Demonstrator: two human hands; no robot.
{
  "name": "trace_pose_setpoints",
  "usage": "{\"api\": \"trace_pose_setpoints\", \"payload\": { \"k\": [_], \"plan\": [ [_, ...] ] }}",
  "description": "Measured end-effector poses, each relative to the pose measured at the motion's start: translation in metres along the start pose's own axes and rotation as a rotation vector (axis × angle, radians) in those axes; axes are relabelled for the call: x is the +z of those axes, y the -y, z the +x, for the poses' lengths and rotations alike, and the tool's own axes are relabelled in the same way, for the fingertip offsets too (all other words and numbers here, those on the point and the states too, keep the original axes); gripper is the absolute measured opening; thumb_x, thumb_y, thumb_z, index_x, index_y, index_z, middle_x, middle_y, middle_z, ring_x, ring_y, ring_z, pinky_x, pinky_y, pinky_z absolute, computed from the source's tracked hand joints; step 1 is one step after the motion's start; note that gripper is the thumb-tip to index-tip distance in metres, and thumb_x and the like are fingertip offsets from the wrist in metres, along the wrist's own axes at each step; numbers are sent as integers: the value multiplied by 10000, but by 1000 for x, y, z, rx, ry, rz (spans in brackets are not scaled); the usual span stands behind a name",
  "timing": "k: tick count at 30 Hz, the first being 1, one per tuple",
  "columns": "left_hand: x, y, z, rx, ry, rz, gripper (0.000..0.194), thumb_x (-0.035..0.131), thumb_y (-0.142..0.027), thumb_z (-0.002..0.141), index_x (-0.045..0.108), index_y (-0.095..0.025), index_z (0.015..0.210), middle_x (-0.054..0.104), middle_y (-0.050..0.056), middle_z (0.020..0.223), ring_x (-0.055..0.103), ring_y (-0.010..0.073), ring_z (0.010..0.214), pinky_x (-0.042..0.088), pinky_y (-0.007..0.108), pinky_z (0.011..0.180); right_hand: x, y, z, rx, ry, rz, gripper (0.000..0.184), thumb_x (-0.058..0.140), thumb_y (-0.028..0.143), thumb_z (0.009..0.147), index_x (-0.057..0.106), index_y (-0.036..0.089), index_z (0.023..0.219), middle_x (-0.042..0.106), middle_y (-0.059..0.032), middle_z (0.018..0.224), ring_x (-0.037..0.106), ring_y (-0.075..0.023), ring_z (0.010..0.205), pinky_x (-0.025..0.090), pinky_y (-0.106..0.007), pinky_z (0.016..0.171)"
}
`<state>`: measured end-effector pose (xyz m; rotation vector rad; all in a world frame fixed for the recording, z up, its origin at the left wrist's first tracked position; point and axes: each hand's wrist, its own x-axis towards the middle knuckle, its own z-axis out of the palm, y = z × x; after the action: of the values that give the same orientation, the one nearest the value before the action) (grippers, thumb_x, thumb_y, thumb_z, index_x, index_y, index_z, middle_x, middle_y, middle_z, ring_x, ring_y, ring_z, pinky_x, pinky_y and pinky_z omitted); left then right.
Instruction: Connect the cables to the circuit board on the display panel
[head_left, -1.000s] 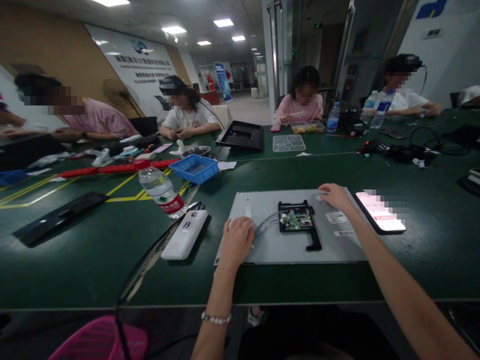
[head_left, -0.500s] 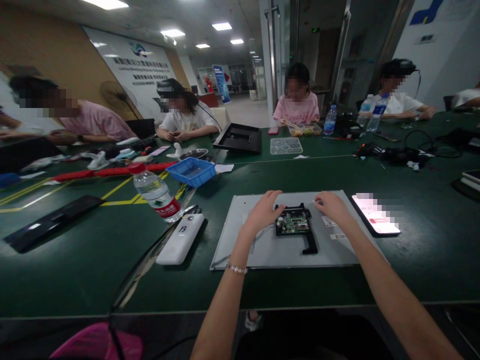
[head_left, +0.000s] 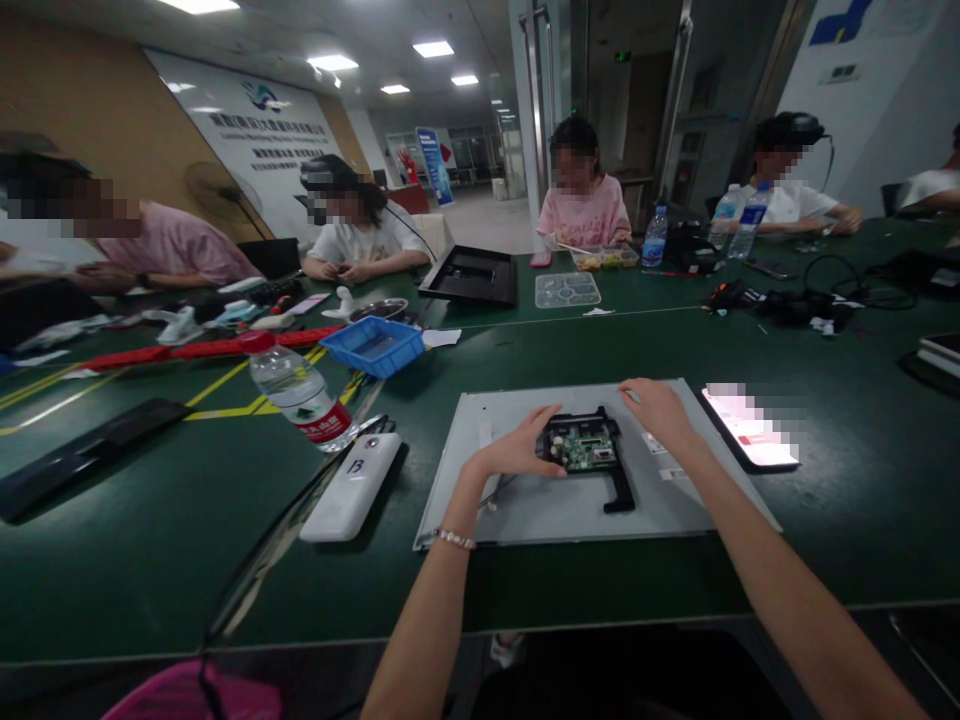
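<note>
A black bracket (head_left: 619, 490) carrying a green circuit board (head_left: 589, 452) lies on a flat grey panel (head_left: 517, 520). My left hand (head_left: 514, 447) is curved round the bracket's left end, thumb at the near edge and fingers at the far edge. Over the panel, just beyond the bracket's upper right corner, my right hand (head_left: 660, 408) has its fingertips pinched together. Whatever is between those fingertips is too small to make out. A thin cable (head_left: 496, 492) runs out beneath my left hand, and white labels (head_left: 673, 474) show near my right forearm.
A lit phone (head_left: 750, 428) lies right of the panel. To the left are a white power bank (head_left: 352, 487), a water bottle (head_left: 304, 395), a blue tray (head_left: 375, 346) and a long black part (head_left: 90, 455). Several people sit across the table (head_left: 525, 590).
My left hand has come down and nearer, from the bracket's upper left corner to round its left end. My right hand has shifted slightly left and away. The bracket stays on the panel.
</note>
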<state>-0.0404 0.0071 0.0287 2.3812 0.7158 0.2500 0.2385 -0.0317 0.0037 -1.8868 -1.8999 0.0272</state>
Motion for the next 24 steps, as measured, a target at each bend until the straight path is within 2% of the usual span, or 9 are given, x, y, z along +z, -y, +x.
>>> {"api": "trace_pose_setpoints", "payload": {
  "k": [7,11,16,24],
  "plan": [
    [4,5,3,6,-14,-35,1005,730,-402,635,180,-191,1450,242,140,1473,289,290,1345,248,457,1116,16,24,0,-236,32,66,245,469,201,903,657,174,1058,670,-75,1104,588,-198,1043,406,-293,929],
    [5,6,3,-17,3,-57,1040,739,-444,624,166,-191,1454,214,138,1484,239,308,1363,200,466,1132,19,32,1,-343,62,60,212,491,161,884,680,162,980,671,-86,1084,585,-200,1039,408,-303,935],
    [6,11,3,-9,10,-83,1057,735,-488,625,156,-190,1458,194,123,1497,207,311,1373,172,442,1146,19,31,1,-351,108,43,202,501,141,868,690,166,932,682,-85,1030,595,-191,1003,417,-290,915],
    [6,11,4,-18,14,-81,1036,727,-499,631,173,-197,1453,194,114,1497,213,310,1370,175,443,1142,20,32,-1,-355,124,35,235,482,171,874,681,151,997,685,-95,1037,596,-203,1007,414,-306,924]
  ]
}}
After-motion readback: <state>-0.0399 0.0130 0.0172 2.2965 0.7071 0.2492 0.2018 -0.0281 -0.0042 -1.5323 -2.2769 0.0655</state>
